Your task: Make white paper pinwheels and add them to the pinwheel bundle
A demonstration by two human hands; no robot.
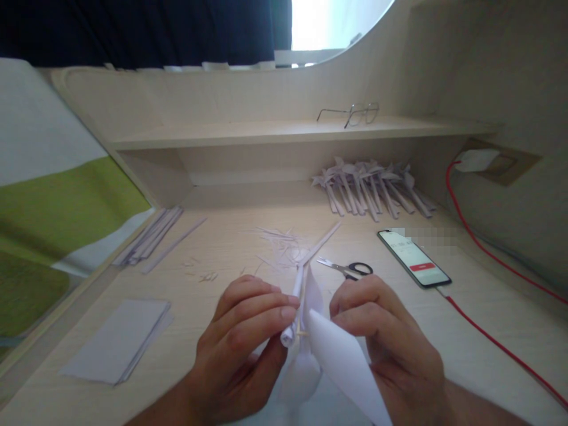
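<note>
My left hand (244, 337) is closed around a rolled white paper stick (299, 287), whose near open end points toward me. Against the stick's right side sits a white paper pinwheel (341, 355) with curved blades, one of them hanging below. A thin wooden-looking pin (303, 333) shows between the stick and the pinwheel's middle. My right hand (390, 337) has its fingers curled in at the pinwheel's right side; the blade partly covers the thumb and fingertips. Beyond the hands lie scissors (344, 268) with black handles and a pile of thin paper strips (279, 239).
Several finished paper pinwheels (368, 183) lie under the shelf (266, 131). Paper sticks (151, 236) and a stack of paper sheets (119, 337) rest at left. On the right is a phone (415, 260) with a red cable (501, 343). Eyeglasses (355, 112) are on the shelf.
</note>
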